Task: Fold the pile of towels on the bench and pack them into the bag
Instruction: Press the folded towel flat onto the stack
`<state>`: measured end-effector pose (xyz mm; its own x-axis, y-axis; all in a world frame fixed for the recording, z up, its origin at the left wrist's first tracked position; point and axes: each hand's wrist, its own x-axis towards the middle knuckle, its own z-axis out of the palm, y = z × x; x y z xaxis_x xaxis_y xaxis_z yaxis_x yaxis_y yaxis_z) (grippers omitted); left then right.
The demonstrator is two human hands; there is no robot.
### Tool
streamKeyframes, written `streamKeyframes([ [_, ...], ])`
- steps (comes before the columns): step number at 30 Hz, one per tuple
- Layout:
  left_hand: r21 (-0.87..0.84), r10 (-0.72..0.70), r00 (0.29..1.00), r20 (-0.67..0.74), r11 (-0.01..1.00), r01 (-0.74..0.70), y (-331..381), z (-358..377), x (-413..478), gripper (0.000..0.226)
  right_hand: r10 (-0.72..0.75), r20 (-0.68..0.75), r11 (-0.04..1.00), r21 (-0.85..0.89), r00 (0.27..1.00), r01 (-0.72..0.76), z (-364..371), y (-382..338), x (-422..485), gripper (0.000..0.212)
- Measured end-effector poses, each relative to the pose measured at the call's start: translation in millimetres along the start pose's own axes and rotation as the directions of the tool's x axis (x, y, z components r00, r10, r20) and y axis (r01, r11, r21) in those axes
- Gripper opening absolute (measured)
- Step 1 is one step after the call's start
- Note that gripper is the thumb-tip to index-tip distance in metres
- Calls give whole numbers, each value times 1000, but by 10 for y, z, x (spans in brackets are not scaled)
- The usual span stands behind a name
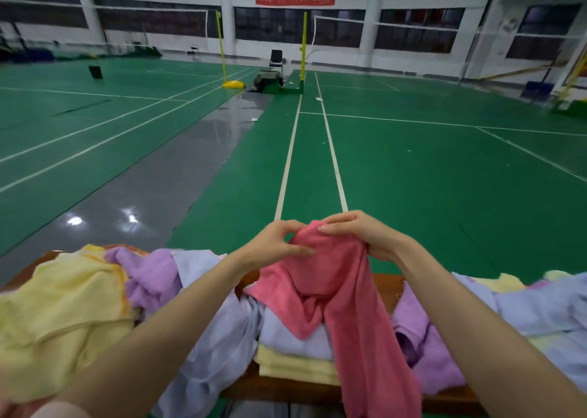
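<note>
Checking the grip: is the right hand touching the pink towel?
Touching. The head view shows the right hand pinching the pink towel at its raised top.

- Bench point(386, 287): wood shows only in a narrow strip behind the folded stack point(295, 357).
- Left side blocked: yellow towel point(63, 306), purple towel point(149, 278) and lavender towel point(216, 338) heaped, touching.
- Right side blocked: purple heap point(435, 363), blue towels point(540, 309).
- Pink towel point(349, 290), pinched by left hand point(276, 243) and right hand point(359, 233), drapes over the stack's right part and past the front edge.
- Open air above the heaps, over the green floor point(413, 195).
</note>
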<state>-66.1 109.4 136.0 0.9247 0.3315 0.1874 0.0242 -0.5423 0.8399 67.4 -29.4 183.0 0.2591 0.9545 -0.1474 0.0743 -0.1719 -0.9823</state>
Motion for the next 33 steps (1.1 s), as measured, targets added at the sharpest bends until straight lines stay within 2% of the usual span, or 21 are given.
streamKeyframes([
  [3, -88, -41, 999, 32, 995, 44, -8, 59, 3, 62, 32, 55, 997, -66, 998, -28, -42, 29, -43, 11],
  [4, -106, -52, 997, 57, 993, 58, -9, 76, 4, 61, 41, 64, 995, -92, 997, -35, -63, 39, -52, 7],
  [6, -121, -50, 996, 79, 991, 59, 9, 112, -5, 44, 71, 61, 989, -136, 996, -62, -107, 70, -72, 8],
  [7, -118, -38, 997, 63, 992, 45, 21, 127, -6, 35, 93, 54, 985, -152, 994, -84, -132, 94, -91, 13],
  [10, -87, 34, 994, -108, 995, -44, 11, 150, 11, 48, 145, 21, 976, -168, 989, -139, -222, 192, -170, 34],
  [12, -107, 18, 983, -184, 993, -38, -30, 102, 16, 51, 173, -17, 967, -188, 985, -173, -303, 262, -264, 32],
  [13, -124, -3, 986, -168, 992, -18, -49, 68, 10, 52, 191, -38, 960, -200, 981, -194, -360, 299, -310, 30],
  [17, -97, -78, 996, -52, 993, 73, -76, -8, -64, 54, 230, -32, 942, -244, 973, -231, -564, 409, -444, 48],
  [21, -102, -38, 999, -1, 994, 38, -28, -33, -99, 49, 280, 60, 939, -223, 958, -261, -669, 383, -574, 41],
  [24, -124, 2, 1000, 2, 992, -2, 2, -82, -89, 50, 275, 21, 922, -288, 961, -258, -697, 332, -613, 47],
  [26, -157, 24, 999, -48, 987, -31, 20, -120, -64, 58, 239, -30, 918, -319, 971, -236, -703, 287, -596, 63],
  [28, -159, 45, 986, -159, 985, -70, 46, -173, -33, 57, 216, -24, 914, -348, 976, -210, -707, 216, -591, 66],
  [33, -75, 89, 879, -469, 987, -140, 62, -333, 36, 54, 270, 27, 884, -403, 963, -236, -723, 89, -593, 52],
])
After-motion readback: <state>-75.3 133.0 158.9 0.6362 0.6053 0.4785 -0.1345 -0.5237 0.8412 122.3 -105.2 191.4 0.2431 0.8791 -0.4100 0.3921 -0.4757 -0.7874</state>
